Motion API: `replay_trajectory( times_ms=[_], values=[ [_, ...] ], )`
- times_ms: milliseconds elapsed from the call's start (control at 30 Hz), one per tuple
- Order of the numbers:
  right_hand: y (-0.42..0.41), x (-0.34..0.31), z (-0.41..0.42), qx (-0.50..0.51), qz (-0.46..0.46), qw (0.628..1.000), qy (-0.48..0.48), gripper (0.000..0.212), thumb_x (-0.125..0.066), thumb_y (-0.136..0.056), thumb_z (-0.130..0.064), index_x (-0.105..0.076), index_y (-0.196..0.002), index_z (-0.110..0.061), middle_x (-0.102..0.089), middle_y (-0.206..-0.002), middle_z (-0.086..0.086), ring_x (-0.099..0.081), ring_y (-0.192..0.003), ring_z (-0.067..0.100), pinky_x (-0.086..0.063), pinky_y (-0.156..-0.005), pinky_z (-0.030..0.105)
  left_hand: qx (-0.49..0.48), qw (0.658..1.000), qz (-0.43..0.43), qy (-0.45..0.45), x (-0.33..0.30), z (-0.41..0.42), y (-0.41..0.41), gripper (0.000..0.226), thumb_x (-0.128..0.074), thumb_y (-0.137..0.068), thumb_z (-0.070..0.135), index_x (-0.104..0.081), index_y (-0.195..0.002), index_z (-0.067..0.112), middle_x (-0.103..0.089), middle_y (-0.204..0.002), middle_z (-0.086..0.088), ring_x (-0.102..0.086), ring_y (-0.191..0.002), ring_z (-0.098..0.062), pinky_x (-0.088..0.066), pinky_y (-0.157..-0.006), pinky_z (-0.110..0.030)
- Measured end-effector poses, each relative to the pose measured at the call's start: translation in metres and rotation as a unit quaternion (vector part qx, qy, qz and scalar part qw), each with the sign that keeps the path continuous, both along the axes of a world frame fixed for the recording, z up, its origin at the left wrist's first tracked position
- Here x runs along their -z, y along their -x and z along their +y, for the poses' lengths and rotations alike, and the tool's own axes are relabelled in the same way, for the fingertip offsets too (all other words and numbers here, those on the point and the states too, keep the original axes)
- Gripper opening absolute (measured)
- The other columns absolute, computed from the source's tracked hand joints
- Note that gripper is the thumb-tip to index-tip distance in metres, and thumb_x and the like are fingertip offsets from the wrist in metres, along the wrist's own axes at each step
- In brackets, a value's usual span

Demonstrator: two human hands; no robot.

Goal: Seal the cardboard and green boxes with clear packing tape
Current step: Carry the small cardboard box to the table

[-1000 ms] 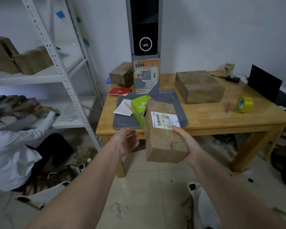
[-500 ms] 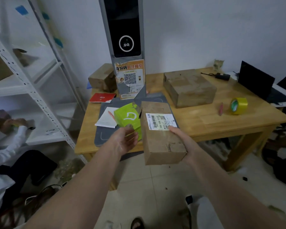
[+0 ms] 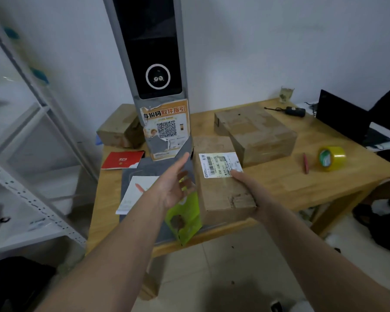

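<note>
Wooden counter [image 3: 279, 183] at frame centre: your right hand [image 3: 250, 190] grips the cardboard box [image 3: 221, 188], your left hand [image 3: 173, 185] is open beside the green box [image 3: 186, 219]; the tape roll [image 3: 331, 158] lies untouched, so no sealing is done.

Arms: two forearms, bare up to the near frame edge (no sleeve in view)
Left hand [image 3: 175, 188]: no glove, ring or watch
Right hand [image 3: 249, 188]: likewise unadorned, wrist bare
</note>
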State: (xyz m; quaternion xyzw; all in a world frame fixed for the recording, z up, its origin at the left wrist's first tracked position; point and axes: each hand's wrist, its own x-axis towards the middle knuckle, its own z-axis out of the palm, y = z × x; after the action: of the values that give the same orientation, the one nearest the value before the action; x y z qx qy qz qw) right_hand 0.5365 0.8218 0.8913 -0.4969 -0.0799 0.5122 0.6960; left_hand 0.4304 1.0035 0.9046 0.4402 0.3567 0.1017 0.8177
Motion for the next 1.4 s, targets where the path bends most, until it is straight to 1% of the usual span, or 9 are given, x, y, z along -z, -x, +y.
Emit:
replay_trajectory(
  times_ms=[233,367,533,667,767,933,1167,1267,1400],
  values=[
    [-0.035,0.012,0.029,0.001,-0.015,0.999,0.028,0.045,-0.06,-0.089,-0.038,-0.06,-0.125,-0.012,-0.071,-0.114,0.01,-0.07,-0.095,0.023,-0.057,-0.082,0.036,0.014,1.0,0.008,0.022,0.01,0.013,-0.037,0.031,-0.066,-0.084,0.048,-0.054,-0.096,0.023,-0.054,-0.113,0.003,-0.054,-0.093,-0.021,-0.051,-0.076,-0.036],
    [-0.059,0.016,0.049,0.006,0.0,1.0,0.021,0.049,-0.062,-0.084,-0.038,-0.059,-0.126,-0.012,-0.071,-0.114,0.01,-0.071,-0.092,0.022,-0.059,-0.075,0.034,0.01,0.999,0.0,0.031,0.01,0.027,-0.057,0.051,-0.073,-0.069,0.048,-0.056,-0.11,0.024,-0.057,-0.114,0.003,-0.062,-0.091,-0.024,-0.054,-0.07,-0.037],
    [-0.097,0.021,0.062,-0.013,0.008,1.0,0.018,0.048,-0.063,-0.086,-0.038,-0.059,-0.127,-0.014,-0.068,-0.12,0.011,-0.066,-0.108,0.028,-0.055,-0.09,0.042,-0.022,0.999,0.014,0.041,0.013,0.045,-0.097,0.084,-0.08,-0.055,0.051,-0.051,-0.126,0.017,-0.06,-0.104,-0.009,-0.053,-0.063,-0.016,-0.054,-0.056,-0.031],
    [-0.14,0.019,0.064,-0.019,0.003,0.999,0.028,0.049,-0.064,-0.084,-0.039,-0.061,-0.126,-0.013,-0.069,-0.119,0.01,-0.067,-0.107,0.027,-0.055,-0.085,0.039,-0.033,0.998,0.006,0.045,0.018,0.053,-0.139,0.053,-0.076,-0.072,0.051,-0.056,-0.106,0.016,-0.06,-0.092,-0.007,-0.046,-0.075,-0.019,-0.047,-0.074,-0.035],
    [-0.171,0.021,0.067,-0.014,0.006,1.0,0.021,0.045,-0.062,-0.087,-0.036,-0.06,-0.126,-0.012,-0.069,-0.118,0.01,-0.067,-0.106,0.025,-0.053,-0.088,0.039,-0.026,0.998,0.002,0.051,0.026,0.056,-0.165,0.067,-0.077,-0.075,0.051,-0.056,-0.127,0.014,-0.059,-0.089,-0.004,-0.044,-0.065,-0.015,-0.049,-0.061,-0.03],
    [-0.202,0.026,0.081,-0.007,0.036,0.999,0.03,0.047,-0.068,-0.084,-0.034,-0.062,-0.125,-0.012,-0.069,-0.118,0.01,-0.065,-0.111,0.027,-0.05,-0.097,0.042,-0.046,0.996,0.025,0.075,0.036,0.06,-0.189,0.07,-0.077,-0.077,0.047,-0.054,-0.132,0.01,-0.064,-0.095,-0.006,-0.061,-0.058,-0.015,-0.052,-0.051,-0.025],
    [-0.22,0.03,0.091,0.002,0.035,0.998,0.044,0.047,-0.071,-0.08,-0.035,-0.065,-0.12,-0.012,-0.071,-0.113,0.01,-0.069,-0.103,0.025,-0.052,-0.09,0.04,-0.039,0.998,0.019,0.047,0.039,0.078,-0.218,0.094,-0.085,-0.06,0.055,-0.05,-0.141,0.023,-0.059,-0.125,-0.009,-0.052,-0.067,-0.016,-0.05,-0.052,-0.027],
    [-0.228,0.026,0.093,-0.001,0.019,0.999,0.035,0.047,-0.068,-0.083,-0.037,-0.063,-0.123,-0.013,-0.07,-0.116,0.009,-0.066,-0.108,0.025,-0.051,-0.095,0.041,-0.011,0.999,-0.008,0.037,0.034,0.083,-0.229,0.099,-0.085,-0.059,0.052,-0.038,-0.147,0.041,-0.06,-0.106,-0.002,-0.043,-0.06,-0.012,-0.046,-0.05,-0.025],
    [-0.241,0.02,0.097,-0.017,-0.026,0.999,0.03,0.048,-0.064,-0.085,-0.04,-0.061,-0.125,-0.013,-0.069,-0.119,0.009,-0.065,-0.112,0.026,-0.049,-0.099,0.043,0.014,0.999,-0.024,0.026,0.03,0.092,-0.241,0.097,-0.083,-0.058,0.051,-0.048,-0.143,0.02,-0.059,-0.074,0.002,-0.041,-0.052,-0.01,-0.044,-0.044,-0.023]
  ],
)
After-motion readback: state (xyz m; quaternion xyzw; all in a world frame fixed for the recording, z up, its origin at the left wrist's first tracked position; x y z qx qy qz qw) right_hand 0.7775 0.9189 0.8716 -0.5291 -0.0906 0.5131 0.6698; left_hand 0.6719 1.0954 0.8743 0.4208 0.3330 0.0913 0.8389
